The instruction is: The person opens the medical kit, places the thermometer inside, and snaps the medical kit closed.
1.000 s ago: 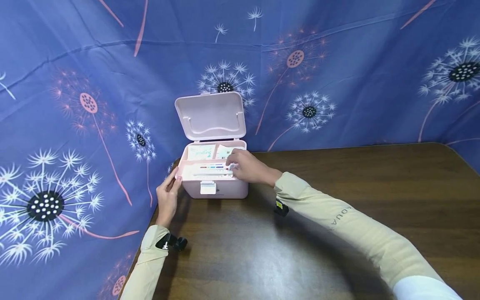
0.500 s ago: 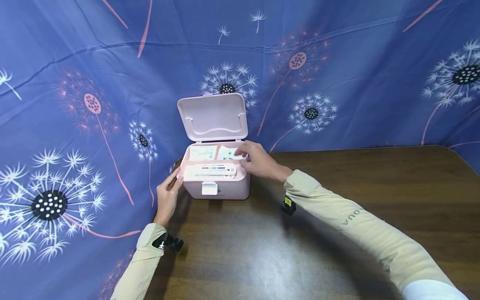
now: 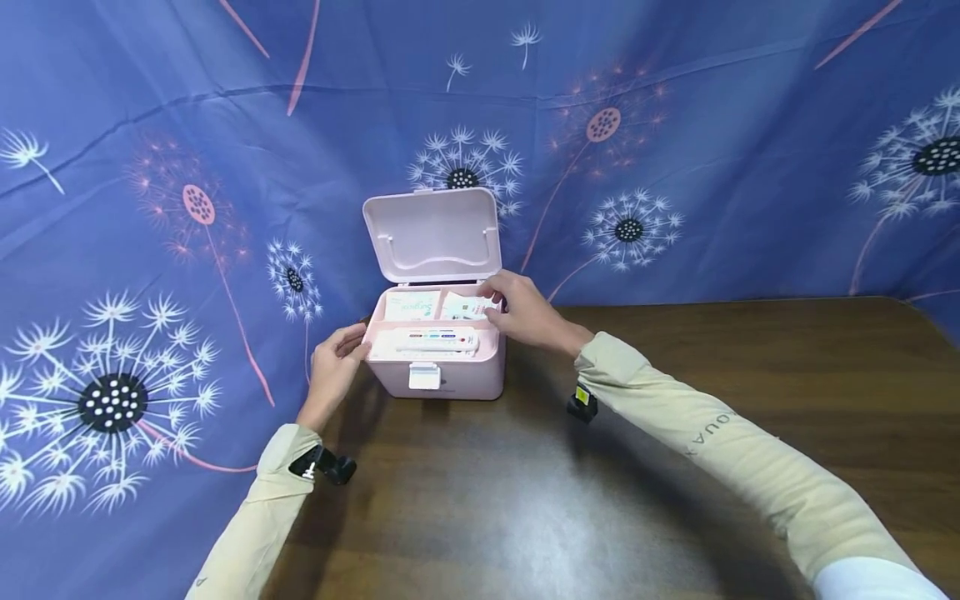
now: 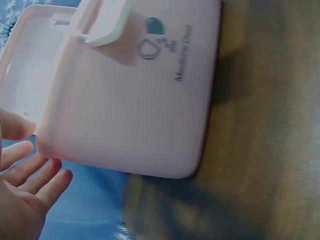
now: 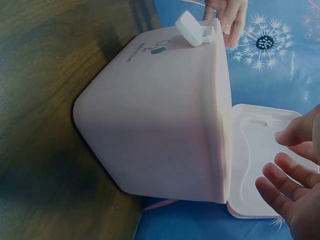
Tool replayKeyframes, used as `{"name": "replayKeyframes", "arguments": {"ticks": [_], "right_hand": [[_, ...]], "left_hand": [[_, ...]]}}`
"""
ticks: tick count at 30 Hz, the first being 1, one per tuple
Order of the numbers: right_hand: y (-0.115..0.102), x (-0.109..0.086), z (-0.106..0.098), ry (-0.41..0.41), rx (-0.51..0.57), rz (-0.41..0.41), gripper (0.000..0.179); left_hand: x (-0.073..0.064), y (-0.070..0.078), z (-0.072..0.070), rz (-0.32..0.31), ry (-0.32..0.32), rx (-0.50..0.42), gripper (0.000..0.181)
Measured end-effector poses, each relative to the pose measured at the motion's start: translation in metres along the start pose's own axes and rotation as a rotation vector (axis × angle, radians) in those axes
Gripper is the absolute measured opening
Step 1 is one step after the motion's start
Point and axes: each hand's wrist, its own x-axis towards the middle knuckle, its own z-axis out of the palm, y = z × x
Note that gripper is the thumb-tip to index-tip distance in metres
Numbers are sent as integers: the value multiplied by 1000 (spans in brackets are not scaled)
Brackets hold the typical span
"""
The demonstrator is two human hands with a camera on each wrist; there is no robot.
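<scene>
A pale pink medicine box [image 3: 468, 379] stands with its lid [image 3: 435, 233] raised. Across the front compartment lies a slim white thermometer-like stick [image 3: 438, 339] with coloured print. Behind the divider are a packet lettered "Surgical" [image 3: 412, 306] and another white packet [image 3: 461, 307]. My left hand [image 3: 333, 367] is at the box's left rim, fingers extended by the corner in the left wrist view. At the right rim hovers my right hand [image 3: 528, 312], its fingers loosely bent. Nothing shows between those fingers [image 5: 280, 175] in the right wrist view.
A white latch [image 3: 424, 377] hangs open on the box's front. The box is near the back left of a brown wooden table [image 3: 525, 500]. A blue cloth with dandelion prints [image 3: 675, 125] hangs close behind and to the left.
My right hand has let go of the white stick in the front compartment and moved back and right to the rim. The left fingers have loosened from the left rim.
</scene>
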Motion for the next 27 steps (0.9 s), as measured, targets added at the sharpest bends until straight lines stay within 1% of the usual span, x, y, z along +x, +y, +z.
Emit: {"name": "replayKeyframes", "arguments": {"ticks": [2, 4, 7, 12, 19, 23, 27], "right_hand": [[0, 1, -1, 4, -6, 0, 24], [0, 3, -4, 18, -11, 0, 23], [1, 8, -9, 43, -27, -5, 22], [2, 16, -17, 67, -32, 6, 22], [1, 29, -22, 102, -37, 16, 24], [2, 39, -27, 127, -59, 30, 27], [5, 52, -33, 155, -94, 38, 28]], "left_hand": [[9, -6, -1, 18, 16, 17, 31], [17, -6, -2, 42, 29, 39, 29], [26, 0, -4, 64, 33, 46, 28], [41, 10, -7, 88, 39, 29, 30], [63, 19, -14, 80, 87, -8, 34], [72, 25, -18, 68, 103, -3, 36], [78, 41, -21, 61, 99, -33, 37]]}}
